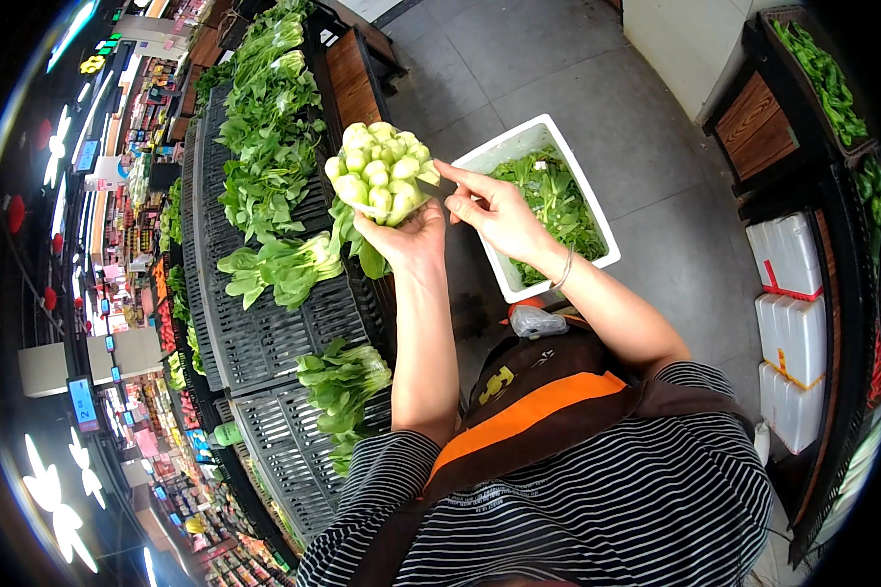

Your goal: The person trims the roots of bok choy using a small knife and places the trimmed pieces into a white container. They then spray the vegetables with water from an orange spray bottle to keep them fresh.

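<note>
My left hand (408, 238) is wrapped around a bunch of green bok choy (382, 174), its pale cut stem ends turned up and its leaves hanging below the palm. At the right side of the bunch is my right hand (499, 217), with thumb and index finger drawn together by the outer stems. Whatever lies between those fingertips is too small to make out. Left of my forearm, more bok choy bunches (343, 386) lie on a black slatted shelf (274, 338). Beyond my right hand, a white foam box (597, 230) stands on the floor with loose leafy greens (555, 201) inside.
Leafy bunches (269, 147) are heaped at the shelf's far end, beside a wooden crate (354, 78). To the right, white foam boxes (791, 323) are stacked below a stand with green peppers (820, 83). Grey tiled floor (656, 147) lies between. Store shelves (147, 411) line the far left.
</note>
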Motion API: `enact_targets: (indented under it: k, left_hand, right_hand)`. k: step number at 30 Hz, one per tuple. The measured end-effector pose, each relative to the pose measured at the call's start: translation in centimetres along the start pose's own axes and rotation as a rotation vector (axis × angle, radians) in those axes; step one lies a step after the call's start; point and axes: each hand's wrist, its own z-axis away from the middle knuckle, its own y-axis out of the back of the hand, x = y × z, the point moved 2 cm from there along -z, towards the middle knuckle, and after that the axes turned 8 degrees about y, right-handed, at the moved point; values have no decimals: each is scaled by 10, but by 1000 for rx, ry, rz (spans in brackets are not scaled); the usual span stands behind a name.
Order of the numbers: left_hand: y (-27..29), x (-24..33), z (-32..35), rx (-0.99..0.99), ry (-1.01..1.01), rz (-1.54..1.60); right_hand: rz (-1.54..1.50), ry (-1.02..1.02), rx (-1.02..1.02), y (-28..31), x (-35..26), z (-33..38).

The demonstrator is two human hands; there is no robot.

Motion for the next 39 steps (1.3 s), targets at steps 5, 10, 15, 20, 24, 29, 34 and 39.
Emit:
enact_targets:
  k: [5, 10, 15, 20, 24, 29, 34, 39]
  left_hand:
    - [1, -3, 2, 21, 23, 17]
    - [-2, -2, 9, 32, 46, 1]
    - [-6, -4, 17, 58, 33, -39]
    - [-11, -7, 29, 59, 92, -1]
    - [-4, -3, 23, 45, 201, 21]
    - [8, 4, 18, 33, 369, 80]
    - [4, 0, 21, 34, 454, 143]
    - [4, 6, 18, -28, 403, 121]
  right_hand:
    - [-57, -56, -26, 5, -1, 1]
    - [-120, -51, -51, 7, -5, 2]
    - [-116, -34, -27, 8, -12, 4]
    - [-80, -17, -18, 11, -11, 0]
    - [-47, -13, -46, 16, -13, 1]
    - [65, 86, -225, 29, -24, -6]
    - [-201, 12, -224, 41, -18, -11]
    - [-612, -235, -44, 49, -9, -8]
